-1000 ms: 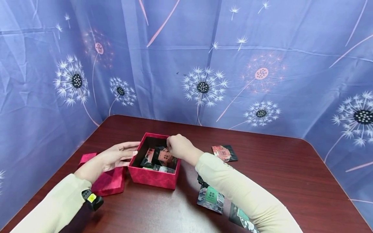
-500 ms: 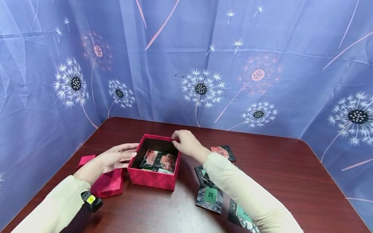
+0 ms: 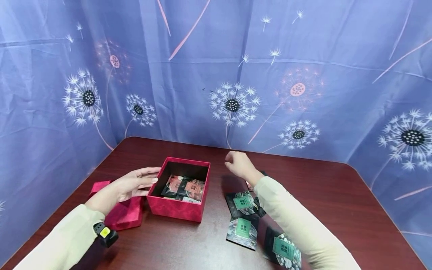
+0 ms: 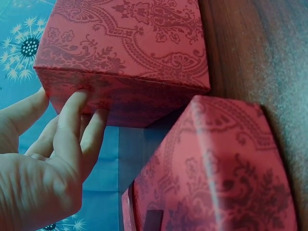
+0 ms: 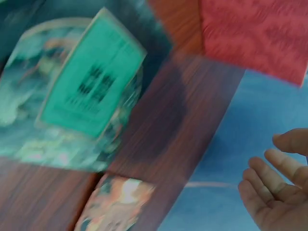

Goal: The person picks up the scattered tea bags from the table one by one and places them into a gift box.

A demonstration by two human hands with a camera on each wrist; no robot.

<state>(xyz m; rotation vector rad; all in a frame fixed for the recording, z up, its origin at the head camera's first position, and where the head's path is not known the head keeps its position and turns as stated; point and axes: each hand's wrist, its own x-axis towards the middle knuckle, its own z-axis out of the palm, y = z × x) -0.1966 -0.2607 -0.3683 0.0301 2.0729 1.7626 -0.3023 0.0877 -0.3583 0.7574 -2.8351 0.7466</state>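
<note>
An open red box (image 3: 177, 210) stands on the dark wooden table (image 3: 337, 210) with several sachets (image 3: 183, 186) lying inside. My left hand (image 3: 136, 182) rests with straight fingers against the box's left wall; the left wrist view shows those fingertips (image 4: 77, 103) touching the patterned red box (image 4: 125, 48). My right hand (image 3: 236, 164) hovers right of the box, above the table, loosely curled and holding nothing. In the blurred right wrist view the right hand (image 5: 276, 185) is empty, over a green sachet (image 5: 89, 89).
The red lid (image 3: 123, 214) lies left of the box, under my left forearm. Green-labelled sachets (image 3: 243, 202) (image 3: 243, 228) (image 3: 283, 249) lie on the table right of the box. A red sachet (image 5: 118, 202) lies near them. Blue dandelion cloth walls the table in.
My right hand has left the box, rising from the sachets and moving right, empty. The sachet it touched stays inside. My left hand has stayed against the box.
</note>
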